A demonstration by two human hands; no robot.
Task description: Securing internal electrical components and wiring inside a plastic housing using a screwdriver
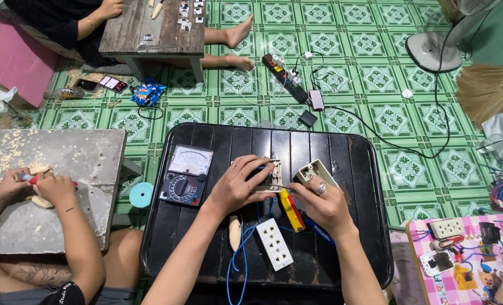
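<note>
My left hand (237,186) grips a small cream switch plate (272,175) over the black slatted table (330,147). My right hand (322,203), with a ring on one finger, holds a yellow-and-red screwdriver (290,209) whose tip points at that plate. Just beyond my right hand's fingers sits a cream plastic box (315,171). A white socket plate (274,244) with blue wires (237,265) lies on the table below my hands. An analog multimeter (186,175) rests to the left.
A person at the left works on a pale piece (40,200) over a grey board (88,158). Another person sits at a wooden bench (150,28) at the top. A power strip (285,76), fan base (432,51), broom (486,90) and pink checked tray (466,265) lie around.
</note>
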